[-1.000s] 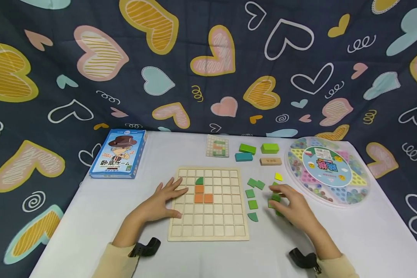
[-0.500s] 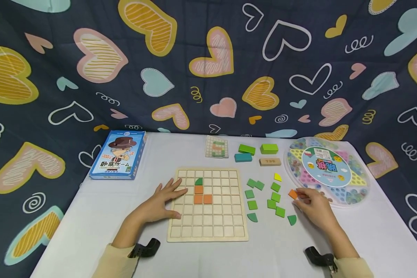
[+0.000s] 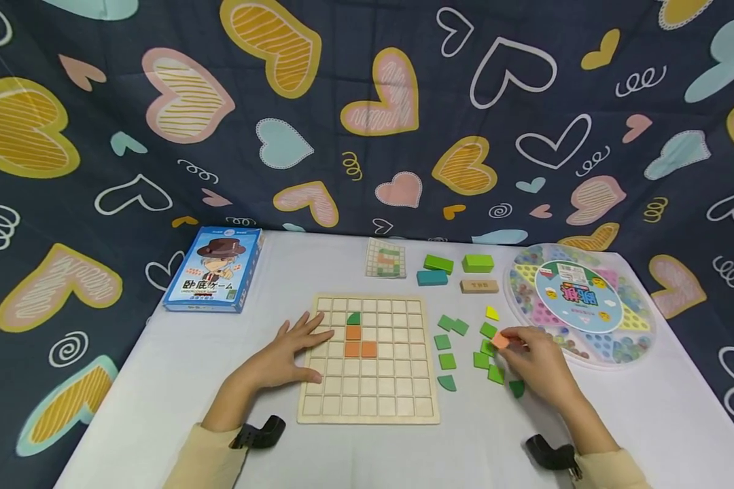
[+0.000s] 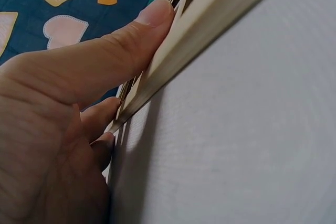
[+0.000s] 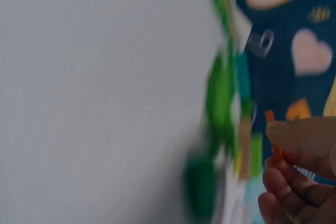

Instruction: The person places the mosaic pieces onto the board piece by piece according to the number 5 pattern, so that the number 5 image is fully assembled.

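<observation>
My right hand pinches an orange square tile between thumb and fingers, over the loose green tiles; the same orange tile shows edge-on in the right wrist view. My left hand rests with spread fingers on the left edge of a wooden grid board. In the left wrist view the thumb lies on the board's rim. On the board sit several orange squares in an L shape, with a green quarter-round tile above them.
Between board and right hand lie several green tiles and a yellow triangle. Behind them are a pattern card, green blocks, a teal block and a wooden block. A blue game box and a round marble-game case flank them.
My right hand reached right past the green tiles, picked up the orange tile near the round case, and has moved back left with it. The left hand stays on the board.
</observation>
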### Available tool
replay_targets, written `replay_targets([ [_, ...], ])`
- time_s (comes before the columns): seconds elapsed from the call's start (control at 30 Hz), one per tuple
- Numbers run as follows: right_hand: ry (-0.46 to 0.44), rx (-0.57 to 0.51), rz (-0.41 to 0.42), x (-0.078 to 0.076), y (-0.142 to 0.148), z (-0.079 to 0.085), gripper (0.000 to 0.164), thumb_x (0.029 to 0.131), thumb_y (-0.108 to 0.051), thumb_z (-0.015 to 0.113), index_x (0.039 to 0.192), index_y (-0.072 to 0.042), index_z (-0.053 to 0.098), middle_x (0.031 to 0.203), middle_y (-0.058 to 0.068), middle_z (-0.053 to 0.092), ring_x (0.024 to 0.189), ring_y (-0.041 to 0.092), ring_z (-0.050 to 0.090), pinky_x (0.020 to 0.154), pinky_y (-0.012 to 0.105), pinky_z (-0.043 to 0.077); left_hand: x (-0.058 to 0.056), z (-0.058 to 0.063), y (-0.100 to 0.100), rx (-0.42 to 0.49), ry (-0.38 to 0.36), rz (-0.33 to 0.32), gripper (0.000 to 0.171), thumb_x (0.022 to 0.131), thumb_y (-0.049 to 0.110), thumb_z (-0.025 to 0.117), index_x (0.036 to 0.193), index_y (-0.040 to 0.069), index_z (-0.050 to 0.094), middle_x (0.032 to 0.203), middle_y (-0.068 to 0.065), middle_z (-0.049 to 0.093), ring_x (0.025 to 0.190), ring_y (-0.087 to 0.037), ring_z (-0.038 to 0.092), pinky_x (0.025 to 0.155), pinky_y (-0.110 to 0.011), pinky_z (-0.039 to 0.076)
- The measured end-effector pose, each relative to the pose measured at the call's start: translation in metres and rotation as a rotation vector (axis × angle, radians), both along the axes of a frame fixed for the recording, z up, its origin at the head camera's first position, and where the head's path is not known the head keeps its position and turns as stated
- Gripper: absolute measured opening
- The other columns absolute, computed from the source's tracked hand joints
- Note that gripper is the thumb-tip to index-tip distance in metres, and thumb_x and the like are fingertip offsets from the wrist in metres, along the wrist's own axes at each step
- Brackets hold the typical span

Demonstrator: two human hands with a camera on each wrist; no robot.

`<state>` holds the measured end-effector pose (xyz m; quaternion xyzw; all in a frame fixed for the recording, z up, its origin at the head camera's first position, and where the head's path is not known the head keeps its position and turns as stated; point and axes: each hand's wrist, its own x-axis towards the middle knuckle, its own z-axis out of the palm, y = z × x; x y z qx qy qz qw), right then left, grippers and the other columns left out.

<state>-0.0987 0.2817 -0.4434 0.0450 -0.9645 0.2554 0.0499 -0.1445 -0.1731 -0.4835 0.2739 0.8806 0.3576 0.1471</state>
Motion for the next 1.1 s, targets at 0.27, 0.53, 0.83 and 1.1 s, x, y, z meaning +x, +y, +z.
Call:
replay_targets([
  [0.27, -0.05, -0.196, 0.284, -0.013, -0.075, 0.004, 0.03, 0.083, -0.01, 0.072, 0.112, -0.01, 0.068, 0.103, -0.002, 0.064, 0.09, 0.014, 0.064, 0.077, 0.031, 0.056, 0.0, 0.001, 0.001, 0.004, -0.012, 0.009, 0.082, 0.069, 0.039, 0.08, 0.141, 0.018, 0.048, 0.158, -0.009, 0.018, 0.147, -0.035, 0.002, 0.115, -0.059, -0.006],
  [0.53, -0.1, -0.13, 0.498, -0.032, -0.128, -0.006, 0.027, 0.086, -0.014, 0.068, 0.113, -0.011, 0.069, 0.106, -0.002, 0.063, 0.094, 0.012, 0.058, 0.077, 0.026, 0.051, 0.001, 0.001, 0.004, 0.01, -0.015, 0.015, 0.082, 0.068, 0.038, 0.081, 0.14, 0.018, 0.048, 0.158, -0.008, 0.019, 0.147, -0.034, 0.003, 0.115, -0.059, -0.005],
  [0.83, -0.08, -0.003, 0.586, -0.042, -0.144, -0.01, 0.024, 0.087, -0.014, 0.067, 0.11, -0.01, 0.07, 0.103, -0.001, 0.063, 0.088, 0.009, 0.057, 0.075, 0.025, 0.051, 0.001, 0.001, 0.005, -0.014, -0.012, 0.016, 0.082, 0.068, 0.039, 0.081, 0.14, 0.019, 0.048, 0.159, -0.007, 0.018, 0.147, -0.033, 0.002, 0.115, -0.058, -0.005],
  [1.1, -0.102, -0.022, 0.592, -0.046, -0.145, -0.011, 0.029, 0.086, -0.015, 0.068, 0.114, -0.01, 0.067, 0.105, -0.001, 0.062, 0.091, 0.011, 0.057, 0.079, 0.028, 0.051, 0.002, 0.004, 0.001, -0.013, -0.011, 0.025, 0.082, 0.068, 0.038, 0.081, 0.14, 0.018, 0.048, 0.159, -0.007, 0.018, 0.147, -0.033, 0.003, 0.116, -0.057, -0.005],
])
